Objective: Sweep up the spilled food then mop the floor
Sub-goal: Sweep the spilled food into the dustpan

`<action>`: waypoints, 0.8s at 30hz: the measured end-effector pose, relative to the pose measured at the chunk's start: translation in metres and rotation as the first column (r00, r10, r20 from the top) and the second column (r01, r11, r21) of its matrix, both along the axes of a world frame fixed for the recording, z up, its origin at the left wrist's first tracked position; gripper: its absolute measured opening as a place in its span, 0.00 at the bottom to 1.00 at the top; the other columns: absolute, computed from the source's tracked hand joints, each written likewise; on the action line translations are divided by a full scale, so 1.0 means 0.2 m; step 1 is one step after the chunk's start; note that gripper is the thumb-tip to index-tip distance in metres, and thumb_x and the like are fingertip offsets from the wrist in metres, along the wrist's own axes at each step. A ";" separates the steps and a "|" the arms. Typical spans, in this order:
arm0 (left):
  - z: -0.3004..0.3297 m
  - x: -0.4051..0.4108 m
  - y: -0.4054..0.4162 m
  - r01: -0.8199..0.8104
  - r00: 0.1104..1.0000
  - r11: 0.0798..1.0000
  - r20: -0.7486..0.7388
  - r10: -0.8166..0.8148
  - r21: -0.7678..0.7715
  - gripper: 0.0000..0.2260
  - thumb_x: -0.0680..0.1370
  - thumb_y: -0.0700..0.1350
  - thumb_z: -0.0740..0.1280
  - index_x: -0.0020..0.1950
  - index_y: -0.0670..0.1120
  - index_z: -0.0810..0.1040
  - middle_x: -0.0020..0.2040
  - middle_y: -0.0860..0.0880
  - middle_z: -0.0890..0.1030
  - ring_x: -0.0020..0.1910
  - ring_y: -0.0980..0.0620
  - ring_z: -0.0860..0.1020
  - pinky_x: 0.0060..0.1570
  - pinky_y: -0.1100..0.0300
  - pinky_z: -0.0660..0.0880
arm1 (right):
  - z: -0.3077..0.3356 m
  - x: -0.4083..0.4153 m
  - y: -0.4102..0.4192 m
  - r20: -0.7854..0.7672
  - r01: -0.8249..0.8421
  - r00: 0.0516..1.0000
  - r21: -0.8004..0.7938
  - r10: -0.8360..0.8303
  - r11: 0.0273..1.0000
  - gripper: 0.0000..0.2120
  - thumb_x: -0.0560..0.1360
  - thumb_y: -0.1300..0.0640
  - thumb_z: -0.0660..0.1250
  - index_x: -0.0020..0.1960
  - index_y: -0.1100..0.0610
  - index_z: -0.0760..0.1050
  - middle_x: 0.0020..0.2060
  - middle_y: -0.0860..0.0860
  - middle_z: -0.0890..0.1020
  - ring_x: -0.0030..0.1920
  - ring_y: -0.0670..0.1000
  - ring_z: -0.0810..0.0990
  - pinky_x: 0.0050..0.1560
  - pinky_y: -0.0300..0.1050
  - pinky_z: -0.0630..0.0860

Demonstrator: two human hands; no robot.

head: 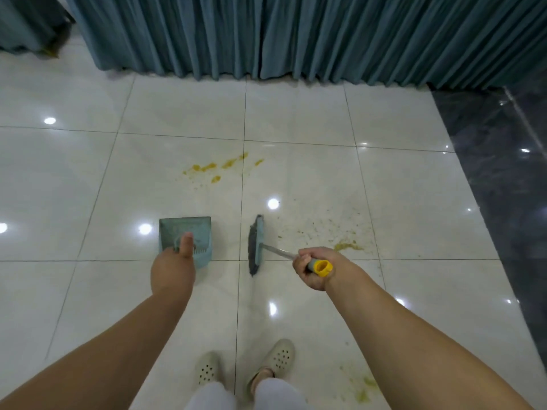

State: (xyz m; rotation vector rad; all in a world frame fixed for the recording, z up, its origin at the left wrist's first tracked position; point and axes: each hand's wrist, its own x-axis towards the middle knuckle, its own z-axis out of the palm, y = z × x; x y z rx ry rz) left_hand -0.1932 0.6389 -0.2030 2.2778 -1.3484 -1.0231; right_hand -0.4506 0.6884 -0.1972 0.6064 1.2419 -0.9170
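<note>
Over on the left, the left hand grips the handle of a light blue dustpan, fingers wrapped around it and the thumb sticking up along the top. The pan sits low over the white tile floor, open mouth facing away from the person toward the curtain; can't really tell if its edge is actually touching the tile.

Just ahead of the pan and a bit right there's the spilled food, a string of yellow-orange blobs with small specks around them, straddling a grout line.

Right beside the dustpan is the broom, blue head with dark bristles turned to face the pan, a narrow gap between the two. Its metal shaft runs back to the right hand, which is closed tight around the grip with the yellow end cap poking out of the fist.

Further right there's more mess: a yellow smear with crumbs scattered past it. Another yellowish patch sits near the bottom right, beside the person's cream clogs. Teal curtains hang along the back, and a dark marble strip runs down the right edge.
</note>
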 end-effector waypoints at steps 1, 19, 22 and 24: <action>-0.01 -0.05 0.00 -0.005 1.000 1.000 -0.005 0.005 0.003 0.31 0.78 0.65 0.51 0.39 0.38 0.74 0.37 0.36 0.79 0.37 0.37 0.79 0.39 0.50 0.75 | 0.00 -0.07 0.00 -0.017 0.011 1.000 -0.009 -0.011 1.000 0.05 0.79 0.66 0.56 0.44 0.64 0.66 0.29 0.55 0.68 0.12 0.48 0.66 0.13 0.31 0.65; 0.01 -0.23 0.04 0.038 0.997 0.999 -0.072 -0.038 0.003 0.34 0.77 0.66 0.51 0.45 0.35 0.78 0.40 0.34 0.80 0.41 0.35 0.80 0.45 0.45 0.79 | 0.13 -0.37 0.24 0.074 -0.026 0.997 -0.051 0.030 0.998 0.06 0.81 0.61 0.55 0.47 0.63 0.66 0.23 0.55 0.69 0.15 0.47 0.68 0.14 0.32 0.66; 0.05 -0.18 0.04 0.067 0.995 0.998 -0.070 -0.066 0.013 0.34 0.78 0.65 0.50 0.45 0.34 0.77 0.39 0.35 0.79 0.39 0.37 0.79 0.42 0.49 0.77 | 0.14 -0.20 0.27 0.141 -0.058 0.988 -0.042 0.064 0.997 0.05 0.80 0.62 0.56 0.49 0.64 0.66 0.23 0.55 0.69 0.15 0.47 0.69 0.14 0.32 0.67; 0.07 -0.14 0.05 0.075 0.996 0.997 -0.059 -0.074 0.011 0.33 0.78 0.65 0.50 0.42 0.36 0.76 0.41 0.34 0.80 0.41 0.36 0.80 0.42 0.50 0.76 | 0.15 -0.08 0.30 0.196 -0.057 0.979 -0.035 0.063 0.998 0.05 0.80 0.62 0.57 0.48 0.64 0.67 0.23 0.56 0.69 0.15 0.48 0.69 0.15 0.32 0.68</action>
